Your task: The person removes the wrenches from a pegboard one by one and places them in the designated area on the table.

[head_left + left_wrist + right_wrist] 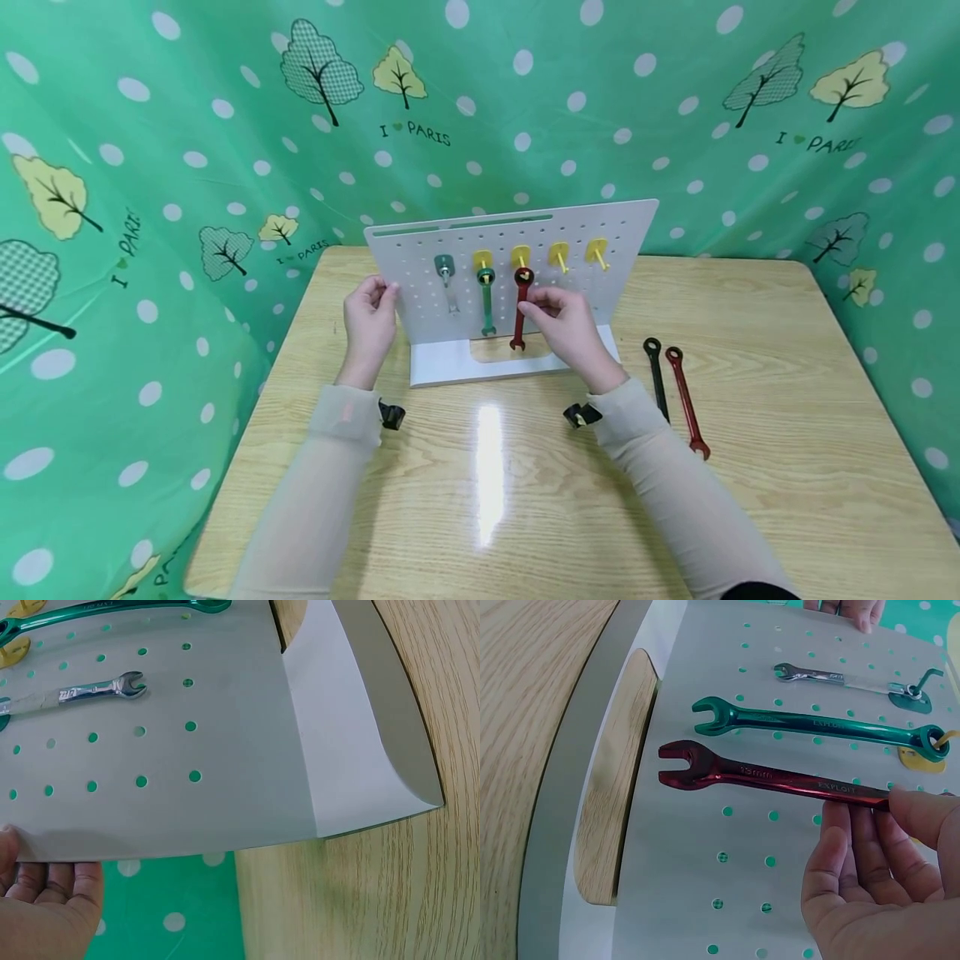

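A white pegboard (420,312) stands upright on the table, and my left hand (369,325) grips its left edge, thumb in front and fingers behind. My right hand (567,329) pinches the shaft of a red combination wrench (780,780) between thumb and fingers. The ring end of that wrench is at the middle yellow hook; its open end points down. To its left a green wrench (487,307) hangs by its ring from another yellow hook. Farther left, a small silver wrench (94,691) hangs from a hook with a dark green base (444,265).
Two yellow hooks on the board's right, one inner (558,256) and one outer (597,252), hold nothing. On the wooden table (787,375) to the right lie a black wrench (657,375) and another red wrench (686,400). A green patterned curtain (525,108) surrounds the table's back and sides.
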The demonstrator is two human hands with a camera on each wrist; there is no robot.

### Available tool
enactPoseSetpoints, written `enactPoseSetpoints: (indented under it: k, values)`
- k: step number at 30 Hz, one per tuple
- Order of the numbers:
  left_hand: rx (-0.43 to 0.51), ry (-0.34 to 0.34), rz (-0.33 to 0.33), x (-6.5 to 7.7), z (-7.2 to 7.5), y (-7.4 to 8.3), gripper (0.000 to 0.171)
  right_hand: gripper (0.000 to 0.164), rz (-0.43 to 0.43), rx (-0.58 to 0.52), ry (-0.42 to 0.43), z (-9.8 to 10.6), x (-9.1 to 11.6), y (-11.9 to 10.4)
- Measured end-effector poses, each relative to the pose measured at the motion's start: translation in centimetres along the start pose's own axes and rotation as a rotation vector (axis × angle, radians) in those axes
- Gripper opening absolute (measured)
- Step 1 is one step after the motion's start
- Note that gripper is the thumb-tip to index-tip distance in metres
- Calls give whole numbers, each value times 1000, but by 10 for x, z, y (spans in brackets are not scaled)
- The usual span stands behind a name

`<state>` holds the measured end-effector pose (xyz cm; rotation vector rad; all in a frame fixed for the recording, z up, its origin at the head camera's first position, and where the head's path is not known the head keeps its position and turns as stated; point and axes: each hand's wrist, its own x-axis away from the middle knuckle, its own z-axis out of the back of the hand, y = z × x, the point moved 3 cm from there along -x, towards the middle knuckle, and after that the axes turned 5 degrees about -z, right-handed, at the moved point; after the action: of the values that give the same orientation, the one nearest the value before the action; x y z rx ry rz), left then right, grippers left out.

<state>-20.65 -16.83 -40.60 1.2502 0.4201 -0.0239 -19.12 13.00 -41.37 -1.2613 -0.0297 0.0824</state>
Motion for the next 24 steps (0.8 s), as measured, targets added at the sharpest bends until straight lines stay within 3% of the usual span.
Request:
enactPoseSetpoints:
  k: [18,24]
  values:
    - [6,3,-1,0,0,-1,18,21,-2,0,-24,3,5,2]
    - [3,5,-1,0,0,-2,18,20,38,-19,-23,3,7,2]
